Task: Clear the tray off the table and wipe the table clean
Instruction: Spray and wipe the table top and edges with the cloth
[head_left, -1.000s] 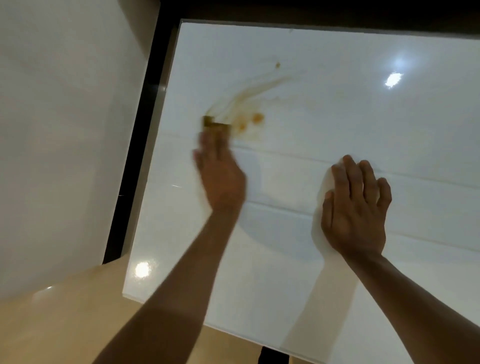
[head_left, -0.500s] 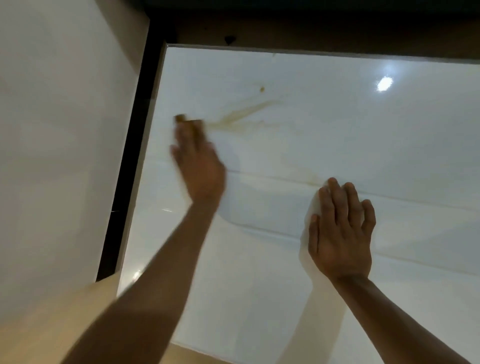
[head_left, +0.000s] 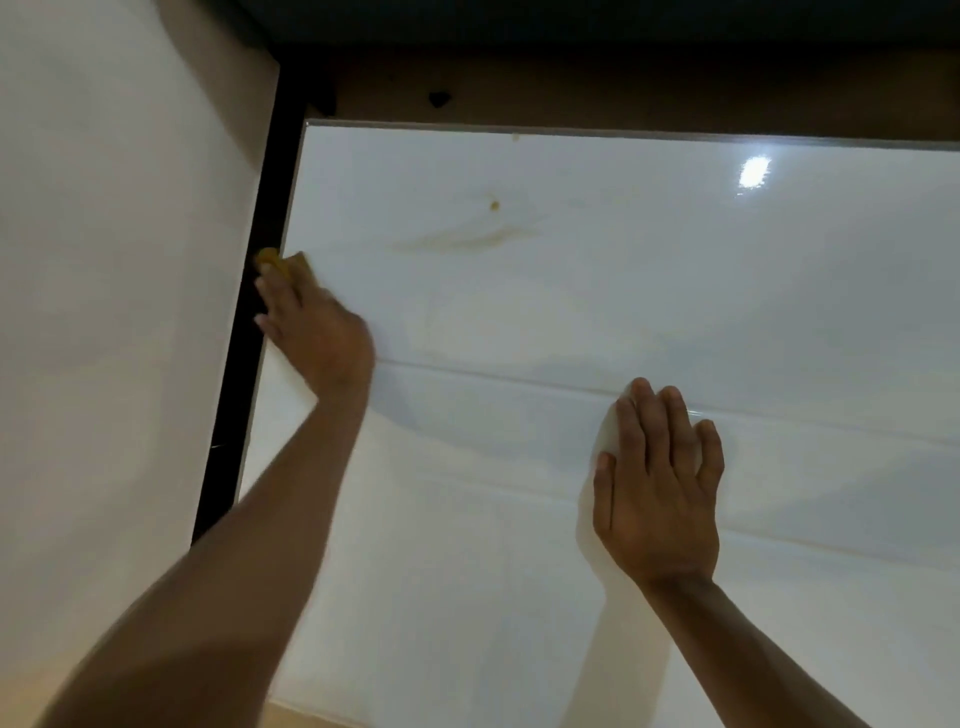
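Left hand (head_left: 311, 322) presses yellowed wiping cloth (head_left: 283, 262) flat under fingers at left edge of glossy white table (head_left: 675, 270); exact hold blurred, cannot tell. Right hand (head_left: 657, 488) lies flat, fingers straight, palm on tabletop mid-right, holding nothing. No tray in view, apparently cleared. Wiping step under way. Brown smear (head_left: 467, 239) and small brown spot (head_left: 493, 205) sit right of cloth, toward far edge. Next move likely calls for pass rightward across both.
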